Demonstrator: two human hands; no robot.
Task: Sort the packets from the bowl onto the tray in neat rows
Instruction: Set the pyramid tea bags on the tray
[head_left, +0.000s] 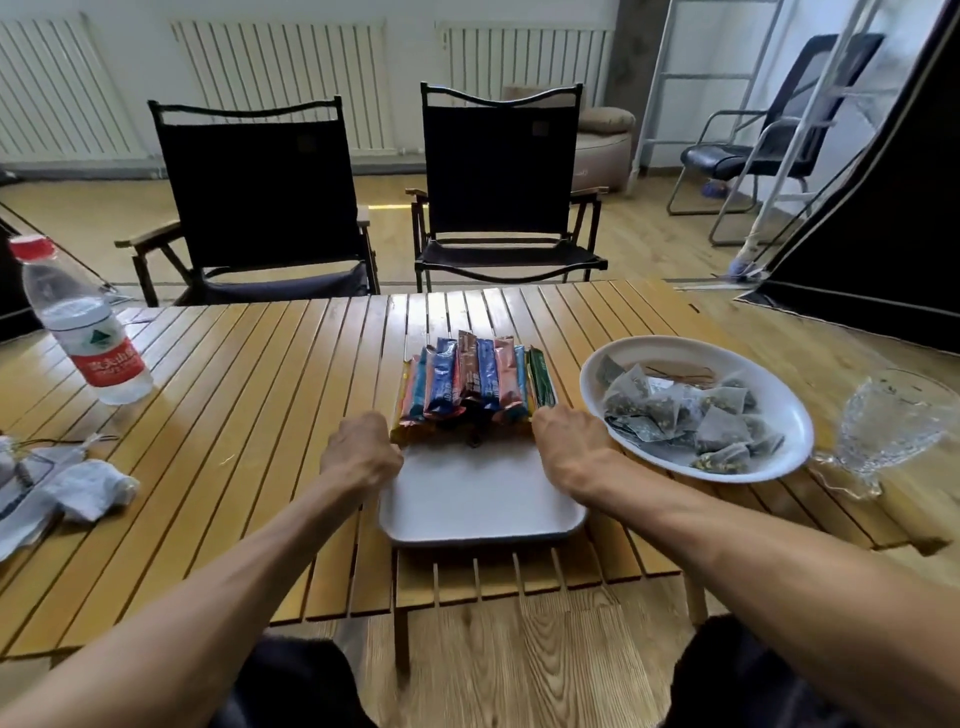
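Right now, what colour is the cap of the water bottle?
The cap is red; the head view shows it.

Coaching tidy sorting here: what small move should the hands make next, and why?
Probably press the left hand and right hand inward to square the sticks: they flank the row, which overlaps unevenly on the tray's far half.

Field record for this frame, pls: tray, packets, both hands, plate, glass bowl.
tray: white rectangular tray, near half bare
packets: coloured stick packets, one overlapping row on tray's far half
left: left hand at row's left end, grip unclear
right: right hand at row's right end, grip unclear
plate: white oval plate right of tray, holds mesh tea bags
bowl: clear glass bowl, far right, looks empty
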